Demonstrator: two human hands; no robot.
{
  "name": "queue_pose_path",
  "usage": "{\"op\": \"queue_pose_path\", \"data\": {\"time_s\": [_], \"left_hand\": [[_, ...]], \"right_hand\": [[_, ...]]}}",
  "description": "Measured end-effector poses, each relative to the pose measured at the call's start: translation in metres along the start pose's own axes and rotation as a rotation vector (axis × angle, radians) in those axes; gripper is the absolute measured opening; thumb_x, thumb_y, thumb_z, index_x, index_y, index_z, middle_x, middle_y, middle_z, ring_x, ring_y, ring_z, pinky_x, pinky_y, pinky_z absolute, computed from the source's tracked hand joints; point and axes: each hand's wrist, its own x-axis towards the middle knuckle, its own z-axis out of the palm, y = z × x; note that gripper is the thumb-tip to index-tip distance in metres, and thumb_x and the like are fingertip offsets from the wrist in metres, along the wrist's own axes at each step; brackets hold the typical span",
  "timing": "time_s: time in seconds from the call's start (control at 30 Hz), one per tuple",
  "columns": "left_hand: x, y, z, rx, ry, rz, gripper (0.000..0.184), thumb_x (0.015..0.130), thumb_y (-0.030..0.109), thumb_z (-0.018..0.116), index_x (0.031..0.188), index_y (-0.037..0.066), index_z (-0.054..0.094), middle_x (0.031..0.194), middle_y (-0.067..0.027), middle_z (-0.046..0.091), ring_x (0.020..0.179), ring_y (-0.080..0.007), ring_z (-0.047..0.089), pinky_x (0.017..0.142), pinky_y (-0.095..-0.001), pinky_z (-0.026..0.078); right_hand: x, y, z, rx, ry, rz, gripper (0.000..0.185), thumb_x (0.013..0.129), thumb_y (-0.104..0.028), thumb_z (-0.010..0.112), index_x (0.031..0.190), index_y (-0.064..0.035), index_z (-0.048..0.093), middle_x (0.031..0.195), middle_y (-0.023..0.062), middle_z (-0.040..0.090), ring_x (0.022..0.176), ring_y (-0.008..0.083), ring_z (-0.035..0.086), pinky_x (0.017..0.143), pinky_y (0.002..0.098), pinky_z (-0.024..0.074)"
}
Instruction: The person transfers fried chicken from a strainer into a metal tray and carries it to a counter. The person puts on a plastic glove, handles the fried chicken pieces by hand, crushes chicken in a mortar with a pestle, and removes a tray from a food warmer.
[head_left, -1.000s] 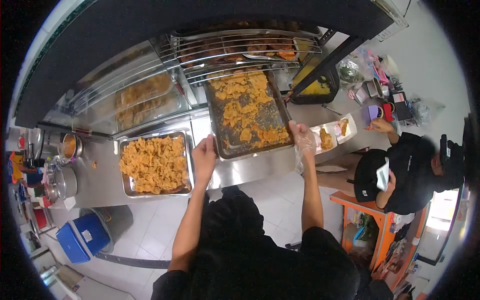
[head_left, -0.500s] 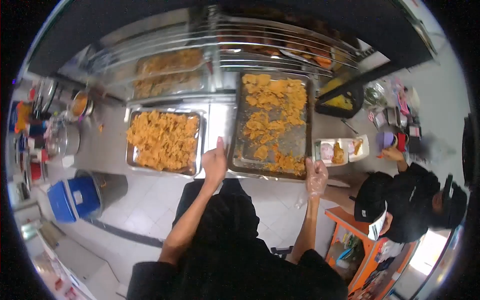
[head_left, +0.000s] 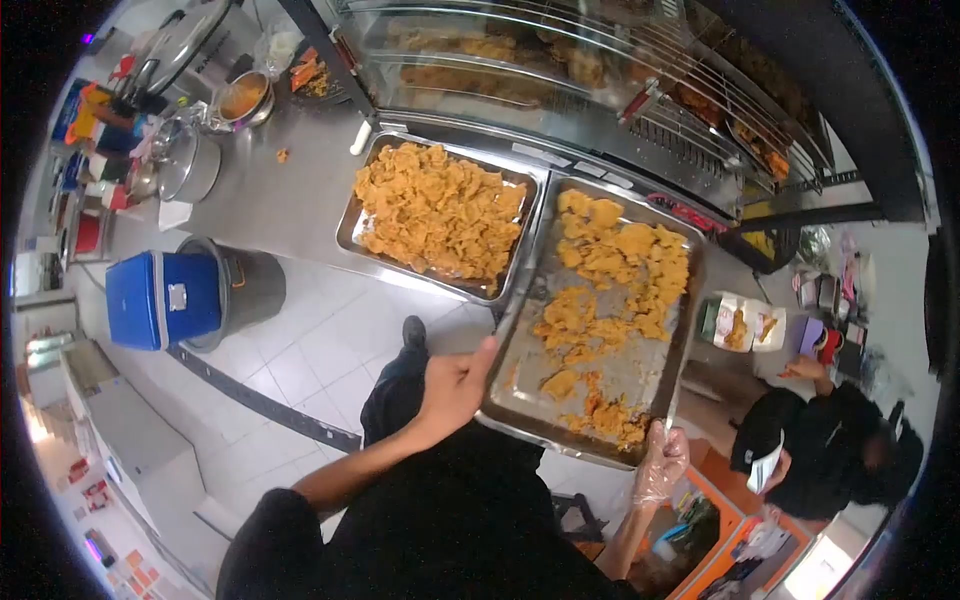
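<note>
A large rectangular metal tray (head_left: pixel 518 372) lies in front of me, its near end sticking out past the counter towards my body. Crispy orange-brown fried pieces (head_left: pixel 640 262) cover much of it, with bare metal along the left side and crumbs near the front. At its near left edge is my left hand (head_left: pixel 452 398), bare, thumb up by the rim and fingers curled, partly hidden. My right hand (head_left: pixel 664 462), in a clear plastic glove, pinches the near right corner. To the left, a second metal tray (head_left: pixel 346 232) is heaped with similar fried pieces (head_left: pixel 440 210).
Behind the trays stands a glass display cabinet (head_left: pixel 480 110) with wire racks. An opened food box (head_left: pixel 738 322) sits right of my tray. A co-worker in black (head_left: pixel 840 440) is close on the right. On the left floor are a blue-lidded bin (head_left: pixel 165 300) and tiles.
The tray under my hands has come out from the cabinet towards me. My view has turned, and my left hand now meets the tray's left edge.
</note>
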Motion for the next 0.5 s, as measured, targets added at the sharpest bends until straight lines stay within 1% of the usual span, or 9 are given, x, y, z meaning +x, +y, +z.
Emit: {"op": "queue_pose_path", "data": {"time_s": [0.03, 0.07, 0.1, 0.17, 0.2, 0.3, 0.37, 0.43, 0.5], "left_hand": [[-0.008, -0.005, -0.025, -0.013, -0.004, -0.065, 0.059, 0.098, 0.037, 0.055, 0.057, -0.006, 0.046, 0.047, -0.0009, 0.030, 0.050, -0.0062, 0.028, 0.042, -0.0332, 0.024], [-0.014, -0.010, -0.049, -0.024, -0.011, -0.126, 0.059, 0.098, 0.035, 0.054, 0.057, -0.006, 0.046, 0.048, 0.0028, 0.032, 0.051, -0.0046, 0.029, 0.042, -0.0318, 0.024], [-0.021, -0.013, -0.072, 0.010, -0.009, -0.135, 0.058, 0.099, 0.033, 0.054, 0.056, -0.006, 0.045, 0.051, 0.0070, 0.034, 0.053, -0.0033, 0.031, 0.043, -0.0295, 0.024], [-0.031, -0.022, -0.111, -0.043, 0.051, -0.228, 0.060, 0.099, 0.032, 0.054, 0.052, -0.004, 0.045, 0.051, 0.0073, 0.035, 0.052, -0.0036, 0.030, 0.044, -0.0282, 0.022], [-0.033, -0.026, -0.129, -0.040, 0.009, -0.219, 0.060, 0.099, 0.032, 0.054, 0.052, -0.004, 0.045, 0.051, 0.0073, 0.035, 0.052, -0.0036, 0.030, 0.044, -0.0282, 0.022], [-0.033, -0.036, -0.177, -0.095, 0.025, -0.294, 0.059, 0.099, 0.032, 0.054, 0.049, 0.001, 0.047, 0.051, 0.0077, 0.037, 0.051, -0.0040, 0.029, 0.045, -0.0273, 0.021], [-0.029, -0.040, -0.201, -0.256, 0.104, -0.292, 0.057, 0.099, 0.033, 0.054, 0.049, 0.005, 0.050, 0.050, 0.0076, 0.039, 0.049, -0.0041, 0.029, 0.045, -0.0271, 0.019], [-0.026, -0.044, -0.221, -0.285, 0.091, -0.341, 0.054, 0.099, 0.033, 0.055, 0.054, 0.004, 0.055, 0.051, 0.0072, 0.044, 0.049, -0.0039, 0.032, 0.045, -0.0262, 0.021], [-0.017, -0.045, -0.231, -0.319, 0.005, -0.413, 0.043, 0.097, 0.035, 0.056, 0.080, -0.003, 0.070, 0.067, -0.0020, 0.063, 0.055, -0.0073, 0.049, 0.051, -0.0236, 0.039]], "right_hand": [[-0.018, -0.010, 0.010, -0.003, -0.038, 0.008, 0.040, 0.091, -0.019, 0.068, 0.064, -0.0106, 0.039, 0.062, -0.0095, 0.035, 0.061, 0.0025, 0.027, 0.052, 0.0233, 0.0212], [-0.038, -0.024, 0.024, 0.029, -0.043, 0.097, 0.038, 0.090, -0.019, 0.068, 0.064, -0.0102, 0.042, 0.062, -0.0087, 0.036, 0.060, 0.0032, 0.029, 0.051, 0.0237, 0.0229], [-0.052, -0.031, 0.039, 0.029, -0.007, 0.104, 0.038, 0.090, -0.019, 0.068, 0.064, -0.0102, 0.042, 0.062, -0.0087, 0.036, 0.060, 0.0032, 0.029, 0.051, 0.0237, 0.0229], [-0.082, -0.046, 0.062, -0.087, -0.081, 0.178, 0.039, 0.090, -0.021, 0.068, 0.063, -0.0099, 0.043, 0.062, -0.0077, 0.036, 0.060, 0.0042, 0.030, 0.050, 0.0246, 0.0238], [-0.087, -0.047, 0.072, -0.201, -0.138, 0.088, 0.038, 0.090, -0.020, 0.068, 0.063, -0.0089, 0.043, 0.061, -0.0071, 0.036, 0.059, 0.0047, 0.031, 0.050, 0.0249, 0.0247], [-0.101, -0.071, 0.109, -0.176, -0.187, 0.157, 0.037, 0.088, -0.015, 0.066, 0.061, -0.0083, 0.042, 0.060, -0.0072, 0.039, 0.058, 0.0048, 0.034, 0.049, 0.0254, 0.0272], [-0.107, -0.087, 0.131, -0.164, -0.205, 0.161, 0.037, 0.089, -0.016, 0.066, 0.061, -0.0083, 0.043, 0.059, -0.0070, 0.040, 0.057, 0.0050, 0.034, 0.048, 0.0258, 0.0276], [-0.109, -0.099, 0.146, -0.132, -0.223, 0.164, 0.038, 0.089, -0.018, 0.067, 0.060, -0.0083, 0.044, 0.059, -0.0069, 0.042, 0.057, 0.0052, 0.035, 0.048, 0.0261, 0.0279], [-0.104, -0.110, 0.156, -0.048, -0.282, 0.216, 0.038, 0.090, -0.021, 0.067, 0.060, -0.0079, 0.046, 0.057, -0.0052, 0.043, 0.055, 0.0053, 0.035, 0.048, 0.0263, 0.0282]]}}
